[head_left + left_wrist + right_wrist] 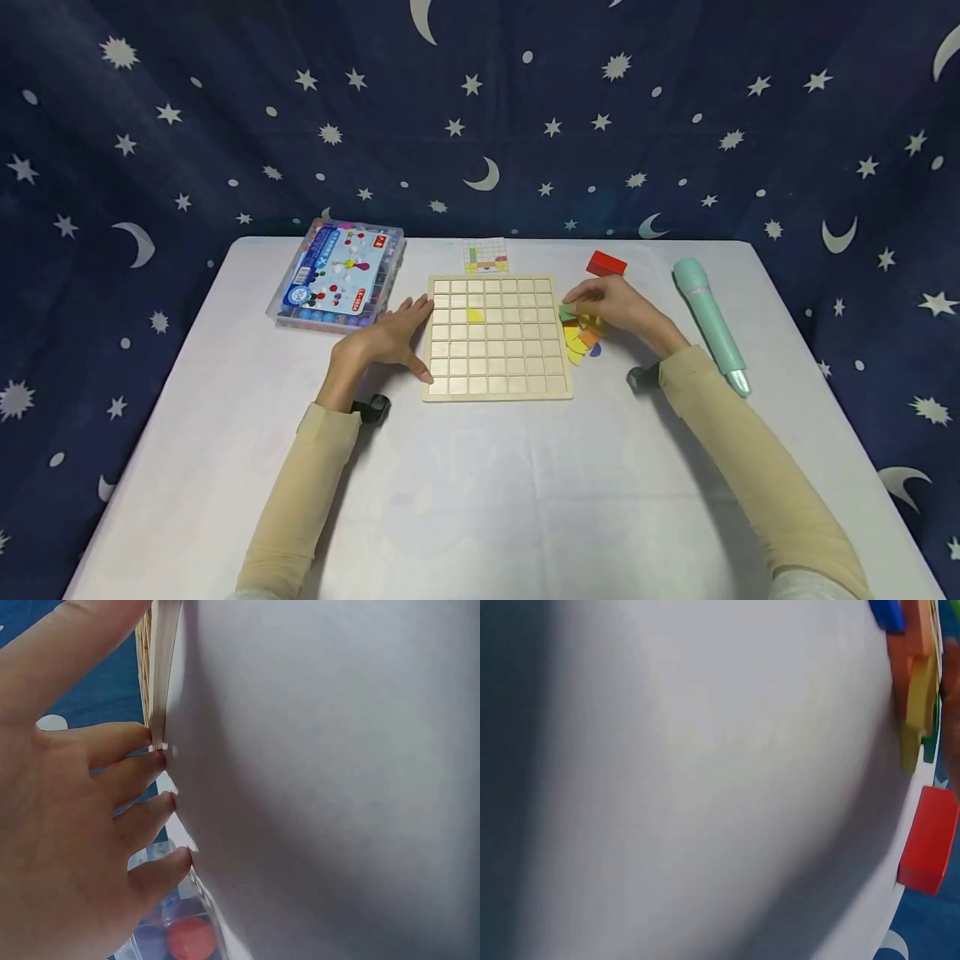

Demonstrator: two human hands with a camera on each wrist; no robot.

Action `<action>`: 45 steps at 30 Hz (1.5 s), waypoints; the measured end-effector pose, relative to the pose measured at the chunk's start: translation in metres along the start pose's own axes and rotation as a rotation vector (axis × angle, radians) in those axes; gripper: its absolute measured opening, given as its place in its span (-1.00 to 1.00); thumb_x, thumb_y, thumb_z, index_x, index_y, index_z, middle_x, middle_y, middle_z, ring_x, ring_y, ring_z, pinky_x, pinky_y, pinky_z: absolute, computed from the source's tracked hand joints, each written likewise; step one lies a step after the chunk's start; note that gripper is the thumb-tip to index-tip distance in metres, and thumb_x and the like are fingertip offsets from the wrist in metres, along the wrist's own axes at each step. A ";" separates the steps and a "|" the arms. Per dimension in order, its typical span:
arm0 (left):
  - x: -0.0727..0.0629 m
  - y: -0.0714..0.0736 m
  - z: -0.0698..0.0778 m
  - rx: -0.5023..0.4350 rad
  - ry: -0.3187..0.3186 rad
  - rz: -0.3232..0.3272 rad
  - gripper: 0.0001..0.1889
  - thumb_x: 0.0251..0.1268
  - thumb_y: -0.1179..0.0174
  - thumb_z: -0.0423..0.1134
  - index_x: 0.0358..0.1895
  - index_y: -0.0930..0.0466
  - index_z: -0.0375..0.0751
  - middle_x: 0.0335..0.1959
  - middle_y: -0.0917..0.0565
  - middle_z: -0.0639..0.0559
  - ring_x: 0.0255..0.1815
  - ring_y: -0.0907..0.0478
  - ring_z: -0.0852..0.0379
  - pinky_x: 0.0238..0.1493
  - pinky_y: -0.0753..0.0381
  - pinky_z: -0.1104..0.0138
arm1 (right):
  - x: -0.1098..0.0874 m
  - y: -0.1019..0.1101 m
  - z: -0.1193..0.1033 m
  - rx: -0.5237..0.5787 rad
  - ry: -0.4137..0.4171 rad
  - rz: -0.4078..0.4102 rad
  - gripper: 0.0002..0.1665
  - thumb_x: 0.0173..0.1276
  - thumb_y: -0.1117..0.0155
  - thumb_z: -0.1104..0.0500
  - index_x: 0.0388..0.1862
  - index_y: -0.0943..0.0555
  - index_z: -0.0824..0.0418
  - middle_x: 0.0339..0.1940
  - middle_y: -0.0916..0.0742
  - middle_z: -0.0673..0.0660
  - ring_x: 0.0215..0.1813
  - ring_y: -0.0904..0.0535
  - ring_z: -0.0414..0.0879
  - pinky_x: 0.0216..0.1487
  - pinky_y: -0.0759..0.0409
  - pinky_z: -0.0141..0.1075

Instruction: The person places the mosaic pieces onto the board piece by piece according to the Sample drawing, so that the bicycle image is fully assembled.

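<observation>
A square wooden grid board lies flat, with one yellow quarter-round tile in a cell at its upper middle. My left hand rests against the board's left edge, its fingers extended and thumb spread at the lower corner. Beyond the right edge, my right hand pinches a green tile at its fingertips, just over a loose pile. That pile holds yellow tiles, an orange tile and a blue tile. Part of it is hidden beneath the right hand.
Behind the board lies a small printed grid card with coloured cells. A red block sits past my right hand. To the left is a clear plastic case of coloured parts; at right lies a mint-green microphone-shaped object. The white table holds everything.
</observation>
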State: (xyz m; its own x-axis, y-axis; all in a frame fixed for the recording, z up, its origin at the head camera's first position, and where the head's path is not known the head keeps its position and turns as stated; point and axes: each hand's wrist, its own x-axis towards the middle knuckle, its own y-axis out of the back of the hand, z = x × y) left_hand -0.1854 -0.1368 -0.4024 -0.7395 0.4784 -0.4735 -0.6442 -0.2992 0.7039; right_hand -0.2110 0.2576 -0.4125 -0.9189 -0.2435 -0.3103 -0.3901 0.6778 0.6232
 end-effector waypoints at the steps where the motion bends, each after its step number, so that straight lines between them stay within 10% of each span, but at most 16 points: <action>1: 0.000 0.002 0.000 0.001 0.000 0.002 0.41 -0.13 -0.68 -0.04 0.70 0.23 -0.16 0.74 0.27 -0.08 0.73 0.43 -0.15 0.67 0.30 -0.16 | 0.001 0.000 -0.002 0.025 0.000 0.000 -0.68 0.43 -0.41 0.08 0.08 -0.76 0.19 0.00 -0.77 0.18 -0.13 -0.61 0.02 -0.20 -0.59 -0.35; 15: -0.005 -0.002 0.004 0.002 -0.019 0.011 0.41 -0.14 -0.69 -0.05 0.69 0.20 -0.20 0.73 0.24 -0.13 0.73 0.38 -0.21 0.65 0.25 -0.21 | 0.013 -0.026 -0.034 0.241 -0.034 -0.109 -0.60 0.39 -0.39 0.06 0.18 -0.70 0.08 -0.06 -0.80 0.12 -0.12 -0.74 0.03 -0.11 -0.63 -0.32; 26: -0.004 -0.002 0.002 0.012 -0.029 0.015 0.41 -0.13 -0.68 -0.04 0.69 0.21 -0.21 0.73 0.24 -0.15 0.73 0.39 -0.20 0.66 0.26 -0.18 | 0.032 -0.047 -0.058 0.287 0.048 -0.166 -0.60 0.37 -0.39 0.21 0.18 -0.69 0.18 0.01 -0.79 0.16 0.02 -0.70 0.01 0.36 -0.52 -0.12; 45: -0.001 -0.001 -0.001 0.008 -0.012 0.007 0.41 -0.13 -0.67 0.03 0.70 0.21 -0.14 0.74 0.25 -0.08 0.73 0.40 -0.15 0.67 0.26 -0.17 | 0.055 -0.082 -0.088 0.271 0.120 -0.231 -0.58 0.35 -0.44 0.30 0.17 -0.67 0.38 -0.27 -0.85 0.17 -0.31 -0.76 -0.10 -0.17 -0.76 -0.27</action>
State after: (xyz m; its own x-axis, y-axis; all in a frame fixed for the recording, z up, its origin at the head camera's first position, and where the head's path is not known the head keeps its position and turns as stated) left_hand -0.1842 -0.1375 -0.4031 -0.7415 0.4864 -0.4621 -0.6374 -0.2958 0.7114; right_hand -0.2348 0.1275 -0.4176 -0.8148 -0.4806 -0.3242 -0.5734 0.7503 0.3291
